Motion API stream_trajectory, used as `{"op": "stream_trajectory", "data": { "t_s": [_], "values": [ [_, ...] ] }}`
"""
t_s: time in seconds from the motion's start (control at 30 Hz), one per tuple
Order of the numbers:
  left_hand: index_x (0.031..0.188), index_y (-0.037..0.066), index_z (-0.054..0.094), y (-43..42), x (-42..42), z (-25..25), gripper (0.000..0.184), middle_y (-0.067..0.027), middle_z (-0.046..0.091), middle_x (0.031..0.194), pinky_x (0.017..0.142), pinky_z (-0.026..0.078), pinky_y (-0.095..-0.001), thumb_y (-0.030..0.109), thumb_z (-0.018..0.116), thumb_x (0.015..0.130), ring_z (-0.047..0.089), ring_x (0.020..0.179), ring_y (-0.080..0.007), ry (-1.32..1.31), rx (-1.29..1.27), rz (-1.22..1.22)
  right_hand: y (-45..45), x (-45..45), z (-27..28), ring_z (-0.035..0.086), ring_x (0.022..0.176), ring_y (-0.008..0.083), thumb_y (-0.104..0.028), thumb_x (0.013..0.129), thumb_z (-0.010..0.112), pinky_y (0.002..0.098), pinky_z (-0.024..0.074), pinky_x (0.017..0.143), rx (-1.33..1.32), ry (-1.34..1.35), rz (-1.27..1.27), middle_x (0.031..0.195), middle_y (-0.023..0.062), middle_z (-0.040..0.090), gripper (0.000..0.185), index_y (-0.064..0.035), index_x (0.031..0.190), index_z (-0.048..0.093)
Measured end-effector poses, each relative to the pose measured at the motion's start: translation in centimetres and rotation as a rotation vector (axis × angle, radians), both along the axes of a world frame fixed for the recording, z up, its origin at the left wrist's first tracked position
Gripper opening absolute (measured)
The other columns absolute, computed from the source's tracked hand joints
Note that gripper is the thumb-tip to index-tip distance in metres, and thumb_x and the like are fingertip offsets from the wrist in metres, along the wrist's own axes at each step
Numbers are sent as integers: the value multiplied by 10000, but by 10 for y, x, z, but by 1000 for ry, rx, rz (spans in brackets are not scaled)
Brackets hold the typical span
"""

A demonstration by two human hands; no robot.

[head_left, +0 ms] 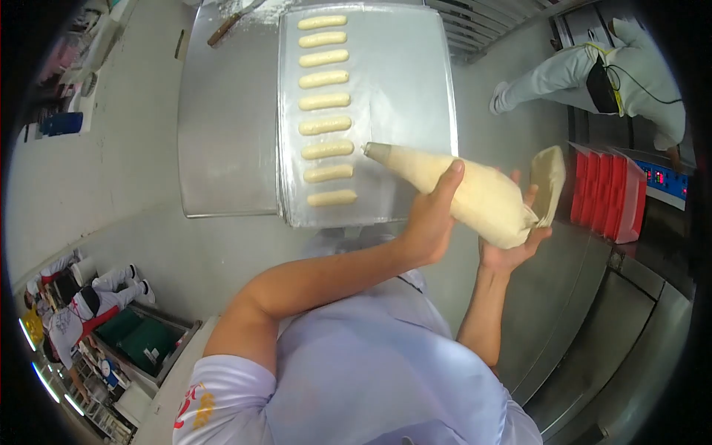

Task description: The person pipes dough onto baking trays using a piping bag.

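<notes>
A full cream-coloured piping bag [482, 196] lies across both of my hands, its metal nozzle [377, 152] pointing left over the tray. My left hand [432, 219] is wrapped around the near side of the bag, thumb on top. At the bag's gathered rear end, my right hand [508, 251] grips it from below, and the loose open end [547, 182] flares out beyond the fingers. A row of several piped pale batter strips [326, 125] runs down the left half of the metal baking tray [408, 81]. The nozzle tip is just right of the strips.
The tray rests on a steel table [226, 141], where a wooden-handled tool [225, 30] lies beside white flour. Red trays [608, 193] stand at the right by a blue control panel [664, 180]. One person [615, 78] is at upper right, others at lower left near green bins [141, 337].
</notes>
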State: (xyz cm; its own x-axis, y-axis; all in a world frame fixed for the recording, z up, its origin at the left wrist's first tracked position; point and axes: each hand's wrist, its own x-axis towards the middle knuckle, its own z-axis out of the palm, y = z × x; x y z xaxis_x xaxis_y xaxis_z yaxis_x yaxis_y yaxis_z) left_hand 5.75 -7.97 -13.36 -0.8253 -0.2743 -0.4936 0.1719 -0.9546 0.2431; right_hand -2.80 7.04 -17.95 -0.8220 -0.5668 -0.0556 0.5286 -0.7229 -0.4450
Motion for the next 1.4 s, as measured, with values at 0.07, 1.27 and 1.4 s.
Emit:
{"op": "stream_trajectory", "data": {
  "t_s": [0.07,1.27,1.4],
  "values": [
    [1318,-3,497,-5,-25,0,437,-141,623,1265,1055,459,-380,325,564,1038,577,1230,-224,17,3,1,-17,-28,6,303,1459,430,-467,994,535,630,231,1199,373,-76,-351,1547,241,372,643,-74,1490,423],
    [1444,47,370,-117,-224,-76,663,-154,495,1412,1122,369,-592,541,500,1020,501,1312,-327,156,81,283,-170,-294,-32,569,673,239,-258,1002,615,395,519,714,409,191,-124,693,79,536,268,-74,831,522],
    [1462,69,356,-114,-237,-83,657,-144,473,1439,1128,349,-606,539,493,1024,478,1334,-326,194,79,241,-169,-291,-18,525,631,207,-208,990,621,363,483,671,468,212,-181,649,47,501,263,-91,781,513]
  ]
}}
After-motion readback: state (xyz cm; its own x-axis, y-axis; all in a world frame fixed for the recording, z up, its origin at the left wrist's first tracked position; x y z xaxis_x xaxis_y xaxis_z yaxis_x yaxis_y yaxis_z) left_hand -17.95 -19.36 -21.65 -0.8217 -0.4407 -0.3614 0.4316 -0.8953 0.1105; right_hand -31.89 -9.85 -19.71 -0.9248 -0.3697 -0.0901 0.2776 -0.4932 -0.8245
